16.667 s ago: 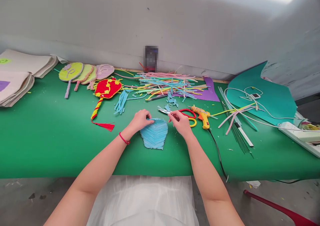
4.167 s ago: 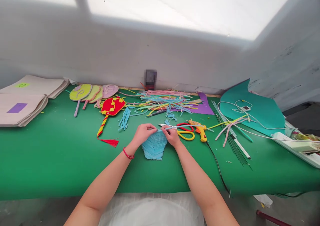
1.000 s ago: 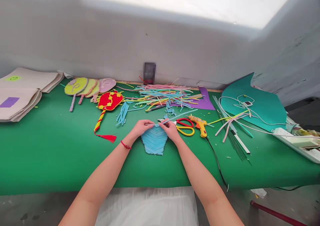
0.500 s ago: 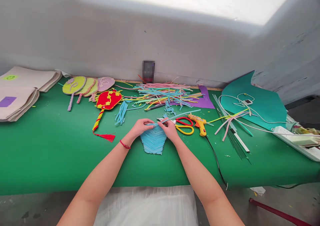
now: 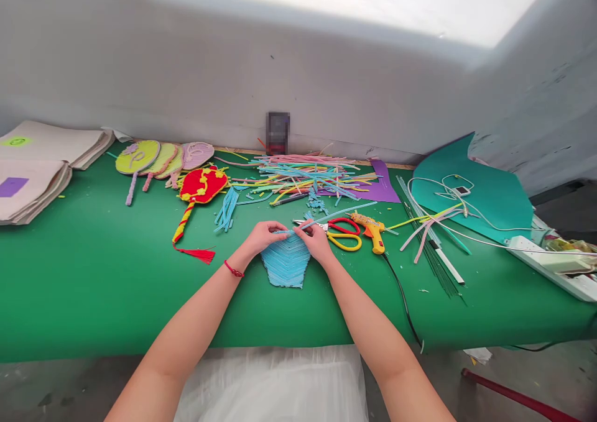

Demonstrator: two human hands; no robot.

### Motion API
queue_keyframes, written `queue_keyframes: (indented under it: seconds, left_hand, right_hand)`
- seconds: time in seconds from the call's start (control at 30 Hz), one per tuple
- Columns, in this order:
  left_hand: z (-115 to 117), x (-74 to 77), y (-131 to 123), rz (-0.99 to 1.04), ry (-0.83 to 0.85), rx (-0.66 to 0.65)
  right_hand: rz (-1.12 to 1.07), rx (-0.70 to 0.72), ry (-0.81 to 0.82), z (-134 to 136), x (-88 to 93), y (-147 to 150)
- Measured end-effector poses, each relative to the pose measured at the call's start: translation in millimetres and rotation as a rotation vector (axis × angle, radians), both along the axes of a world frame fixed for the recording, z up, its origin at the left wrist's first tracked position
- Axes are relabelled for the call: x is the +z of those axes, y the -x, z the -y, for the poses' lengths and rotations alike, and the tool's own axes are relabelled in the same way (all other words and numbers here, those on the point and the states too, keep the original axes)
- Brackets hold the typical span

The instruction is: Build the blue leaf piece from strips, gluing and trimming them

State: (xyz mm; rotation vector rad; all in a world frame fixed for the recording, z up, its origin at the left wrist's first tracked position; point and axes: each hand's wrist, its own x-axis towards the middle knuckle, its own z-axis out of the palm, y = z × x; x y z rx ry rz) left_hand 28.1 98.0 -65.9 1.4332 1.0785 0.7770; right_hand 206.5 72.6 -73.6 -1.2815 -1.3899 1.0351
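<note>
A light blue panel covered in slanting rows of pipe cleaner lies on the green table in front of me. At its top left edge my left hand is closed, fingers pinching the edge and the strip there. My right hand pinches a long blue pipe cleaner at the top right edge; its free end sticks out to the right. Just beyond the right hand lie scissors with one red and one yellow handle. A yellow glue gun rests to their right.
Behind my hands is a heap of coloured pipe cleaners, with short blue pieces to the left. A red fan and several pastel fans lie left. Thin wires and a white power strip are right.
Both hands stay at the panel's top edge. The free end of the blue pipe cleaner has risen slightly and shifted a little to the right.
</note>
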Motion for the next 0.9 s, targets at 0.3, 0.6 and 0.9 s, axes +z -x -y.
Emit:
queue_keyframes:
  seconds: [0.3,0.6,0.9]
  left_hand:
    - [-1.1,-2.8,0.5,-0.005,-0.02,-0.004]
    - [-0.8,-4.2,0.1,-0.016,-0.021,-0.003]
    - [-0.2,-1.9,-3.8,-0.063,-0.016,0.052]
  right_hand:
    - [0.012,-0.009,0.009,0.7,-1.3,0.2]
    - [-0.001,-0.014,0.02,1.0,-0.7,0.5]
    - [-0.013,-0.017,0.025,0.7,-2.3,1.2]
